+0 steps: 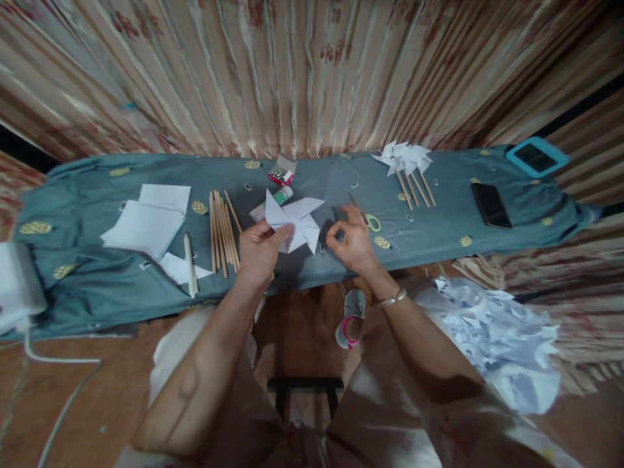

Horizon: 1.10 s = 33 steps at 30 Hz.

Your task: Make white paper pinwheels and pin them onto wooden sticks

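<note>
My left hand (262, 250) is closed on a folded white paper pinwheel (298, 223), held over the front part of the cloth-covered table. To its right, my right hand (351, 239) has thumb and index finger pressed together in a ring; anything between the tips is too small to name. Beyond that hand lie scissors with pale green handles (372, 223). Behind the pinwheel are a glue tube (283, 195) and an open small red box (281, 174) of metal pieces. A row of wooden sticks (221, 234) lies left of my left hand.
White paper sheets (151, 224) and a white pen-like tool (190, 266) lie at left. Finished pinwheels on sticks (404, 159), a black phone (491, 205) and a blue-framed device (537, 156) are at right. A bag of paper pieces (497, 338) stands below the table's right side.
</note>
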{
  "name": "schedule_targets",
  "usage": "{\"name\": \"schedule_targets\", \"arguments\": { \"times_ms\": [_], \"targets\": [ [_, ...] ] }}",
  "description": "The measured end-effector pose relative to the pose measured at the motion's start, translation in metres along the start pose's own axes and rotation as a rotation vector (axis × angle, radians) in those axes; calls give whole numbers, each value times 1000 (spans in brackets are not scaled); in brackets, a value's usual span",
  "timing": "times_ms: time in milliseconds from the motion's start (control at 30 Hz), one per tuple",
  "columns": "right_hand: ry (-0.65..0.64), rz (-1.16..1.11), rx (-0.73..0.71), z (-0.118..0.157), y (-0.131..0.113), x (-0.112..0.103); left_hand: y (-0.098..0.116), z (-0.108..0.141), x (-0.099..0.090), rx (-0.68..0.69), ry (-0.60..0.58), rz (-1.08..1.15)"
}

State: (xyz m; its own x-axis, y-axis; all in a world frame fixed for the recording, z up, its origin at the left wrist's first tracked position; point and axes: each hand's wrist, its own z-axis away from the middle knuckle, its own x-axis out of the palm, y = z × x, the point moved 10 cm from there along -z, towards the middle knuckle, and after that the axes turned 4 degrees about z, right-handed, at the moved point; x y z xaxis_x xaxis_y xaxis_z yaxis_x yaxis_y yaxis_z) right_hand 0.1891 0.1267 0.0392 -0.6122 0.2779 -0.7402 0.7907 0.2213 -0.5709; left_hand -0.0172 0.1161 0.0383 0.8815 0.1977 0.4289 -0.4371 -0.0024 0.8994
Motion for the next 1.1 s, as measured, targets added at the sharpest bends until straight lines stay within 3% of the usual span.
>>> {"name": "schedule_targets", "arguments": {
  "times_ms": [67,133,267,333,500,1100],
  "targets": [
    [-65,105,-42,5,-1,14,-1,0,0,-2,2,19],
    [-70,130,-80,8,-6,15,-1,0,-1,-3,13,18],
    [100,-39,-138,10,-30,-22,0,-3,-3,9,49,-5],
    [114,-119,-203,14,-51,-35,0,-4,-2,9,42,-12],
    [62,-185,-259,21,-83,-34,-3,-3,7,6,-6,-6],
    [81,-243,-112,12,-60,-32,-11,2,18,7,-15,-44]
  ]
}}
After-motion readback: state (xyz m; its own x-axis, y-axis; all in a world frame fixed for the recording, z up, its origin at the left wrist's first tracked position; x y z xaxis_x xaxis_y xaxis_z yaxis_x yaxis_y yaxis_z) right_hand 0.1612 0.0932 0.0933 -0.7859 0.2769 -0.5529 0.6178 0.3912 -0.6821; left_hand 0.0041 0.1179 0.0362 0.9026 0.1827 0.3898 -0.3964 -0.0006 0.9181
